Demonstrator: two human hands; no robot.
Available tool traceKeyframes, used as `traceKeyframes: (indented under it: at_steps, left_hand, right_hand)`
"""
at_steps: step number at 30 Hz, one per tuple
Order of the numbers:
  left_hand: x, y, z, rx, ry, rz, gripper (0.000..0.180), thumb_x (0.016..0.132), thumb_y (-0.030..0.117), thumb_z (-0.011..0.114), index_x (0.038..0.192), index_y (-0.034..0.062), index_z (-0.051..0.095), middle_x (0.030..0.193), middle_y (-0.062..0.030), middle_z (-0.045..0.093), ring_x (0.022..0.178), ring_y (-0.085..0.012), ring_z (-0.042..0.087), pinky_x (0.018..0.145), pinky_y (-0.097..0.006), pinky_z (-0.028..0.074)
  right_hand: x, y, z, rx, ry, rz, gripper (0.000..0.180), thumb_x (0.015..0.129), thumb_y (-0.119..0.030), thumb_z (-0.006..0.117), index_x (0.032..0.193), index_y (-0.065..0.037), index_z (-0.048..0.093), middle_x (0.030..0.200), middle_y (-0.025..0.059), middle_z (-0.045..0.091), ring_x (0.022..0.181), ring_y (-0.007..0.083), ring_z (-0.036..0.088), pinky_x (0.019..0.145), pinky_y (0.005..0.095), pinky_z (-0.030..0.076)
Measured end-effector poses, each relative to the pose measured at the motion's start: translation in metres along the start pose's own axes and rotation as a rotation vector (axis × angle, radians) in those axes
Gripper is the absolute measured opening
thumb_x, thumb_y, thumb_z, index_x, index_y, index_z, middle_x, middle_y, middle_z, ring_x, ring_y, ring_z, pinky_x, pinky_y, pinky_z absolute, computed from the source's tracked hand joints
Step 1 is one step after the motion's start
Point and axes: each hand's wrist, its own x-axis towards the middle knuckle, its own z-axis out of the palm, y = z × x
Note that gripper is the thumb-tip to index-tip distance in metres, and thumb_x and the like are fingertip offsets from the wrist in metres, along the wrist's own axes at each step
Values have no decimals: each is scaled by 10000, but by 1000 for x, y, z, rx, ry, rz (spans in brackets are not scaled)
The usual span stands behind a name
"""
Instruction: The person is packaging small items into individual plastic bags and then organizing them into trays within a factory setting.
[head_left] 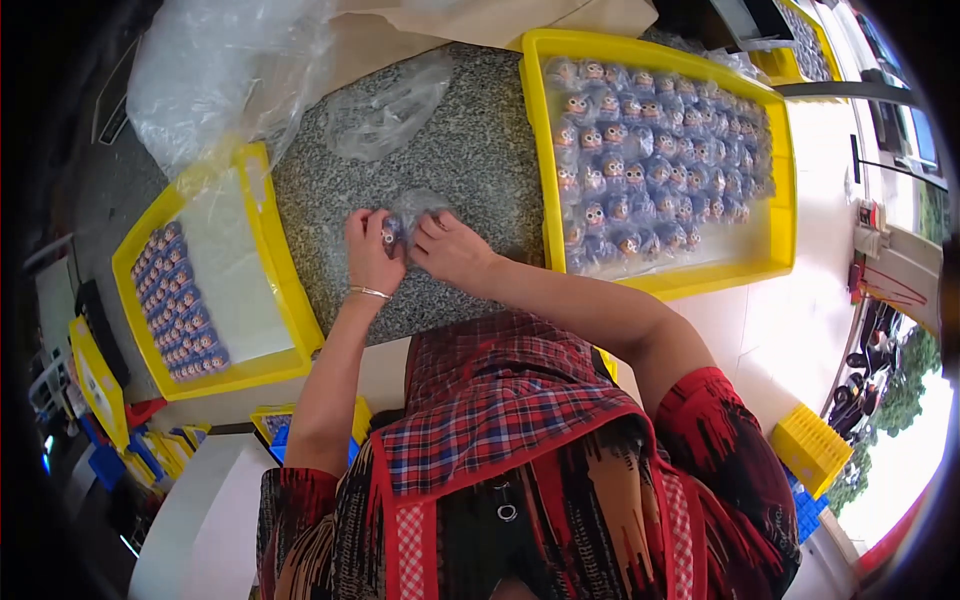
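Observation:
Over the speckled grey tabletop, my left hand has its fingers curled round a small blue figurine with big round eyes. Close beside it, my right hand is closed on a clear plastic bag. The bag lies against the figurine; how far it covers the figurine is hard to see. My right fingertips are partly hidden under the back of the hand.
A yellow tray at right holds rows of bagged figurines. Another yellow tray at left holds unbagged figurines. Loose clear bags lie ahead on the table, and a large plastic sack sits far left.

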Motion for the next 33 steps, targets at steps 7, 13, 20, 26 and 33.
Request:
traceKeyframes:
  at_steps: [7,13,20,26,33]
  left_hand:
    - [1,22,-1,-392,-80,-143,408,724,-51,607,1112,36,513,1037,-110,540,989,-237,544,856,-333,439]
    - [22,156,-35,-970,-220,-97,442,797,-98,525,1214,39,479,1043,-70,535,986,-142,532,872,-260,424]
    - [76,325,71,-1192,-739,13,478,825,-13,646,1270,19,473,981,-23,597,860,-78,591,752,-227,495]
    - [104,417,169,-566,-702,355,435,782,260,720,1126,37,575,770,-96,660,746,-198,651,692,-317,513]
    - [90,444,222,-185,-481,629,388,756,360,714,955,42,616,883,-114,658,913,-261,602,755,-377,508]
  right_hand:
    - [-30,6,6,563,197,302,172,878,-197,558,987,-64,570,1025,92,580,910,241,590,702,383,507]
    - [-127,34,-66,2681,570,501,268,975,-298,480,1095,-66,543,992,80,612,794,193,636,510,240,517]
    - [-307,102,-118,2399,1286,631,492,876,-93,539,1333,3,385,1305,151,478,1135,307,538,986,392,460]
    - [-402,161,-84,1329,846,1367,423,866,-117,548,1267,-23,452,1121,148,607,1043,250,599,876,400,472]
    - [-420,195,-55,271,-55,1619,252,921,-248,484,1091,-70,541,912,167,673,910,322,634,772,457,430]
